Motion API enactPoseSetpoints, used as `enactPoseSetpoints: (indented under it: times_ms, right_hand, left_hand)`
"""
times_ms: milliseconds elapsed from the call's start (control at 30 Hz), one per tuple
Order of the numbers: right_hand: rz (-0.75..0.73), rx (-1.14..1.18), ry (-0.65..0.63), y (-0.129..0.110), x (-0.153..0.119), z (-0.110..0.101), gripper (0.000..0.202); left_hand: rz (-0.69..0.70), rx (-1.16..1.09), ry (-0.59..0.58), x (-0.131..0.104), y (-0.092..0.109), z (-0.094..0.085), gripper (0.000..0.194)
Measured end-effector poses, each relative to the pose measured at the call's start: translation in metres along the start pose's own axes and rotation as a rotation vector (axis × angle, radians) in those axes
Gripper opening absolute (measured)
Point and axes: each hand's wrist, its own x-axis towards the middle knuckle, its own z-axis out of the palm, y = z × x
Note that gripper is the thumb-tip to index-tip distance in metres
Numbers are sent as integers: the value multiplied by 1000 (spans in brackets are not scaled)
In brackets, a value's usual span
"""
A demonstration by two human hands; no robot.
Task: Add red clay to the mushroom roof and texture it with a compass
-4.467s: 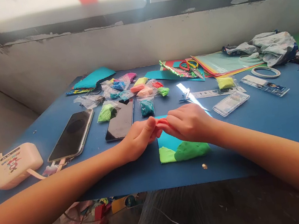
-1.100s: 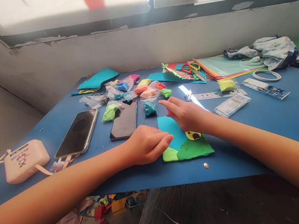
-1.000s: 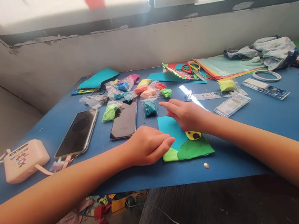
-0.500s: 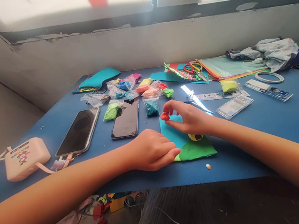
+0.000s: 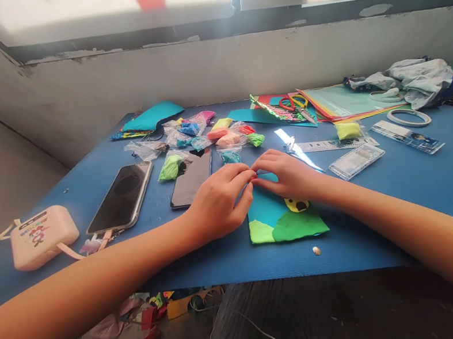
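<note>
Above the blue table, my left hand (image 5: 228, 197) and my right hand (image 5: 282, 176) meet at the fingertips. Between them they pinch a small lump of red clay (image 5: 253, 176), mostly covered by fingers. Under my hands lies a light-blue card (image 5: 260, 209) with a light-green clay patch (image 5: 261, 232) and a dark-green clay patch (image 5: 297, 224) along its near edge. A yellow clay piece with black spots (image 5: 297, 204) sits on the card beneath my right wrist.
Bags of coloured clay (image 5: 227, 136) lie behind my hands. To the left are two phones (image 5: 121, 197) (image 5: 187, 183) and a pink case (image 5: 44, 236). Rightward lie a ruler (image 5: 327, 145), scissors (image 5: 298, 107), a tape ring (image 5: 409, 117) and clear plastic boxes (image 5: 356, 161).
My left hand has risen from the card's near left corner to my right fingertips and now pinches the red clay too. The right hand has stayed nearly in place.
</note>
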Motion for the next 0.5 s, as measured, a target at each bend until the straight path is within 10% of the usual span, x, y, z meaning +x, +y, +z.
enactPoseSetpoints:
  times_ms: [267,500]
  right_hand:
    - [153,-46,-55,5,0,-6,34]
    - [129,-113,-108,2,1,-4,37]
  left_hand:
    - [60,-15,-226,-4,-6,9,41]
    - [60,-16,-150,-1,-7,5,37]
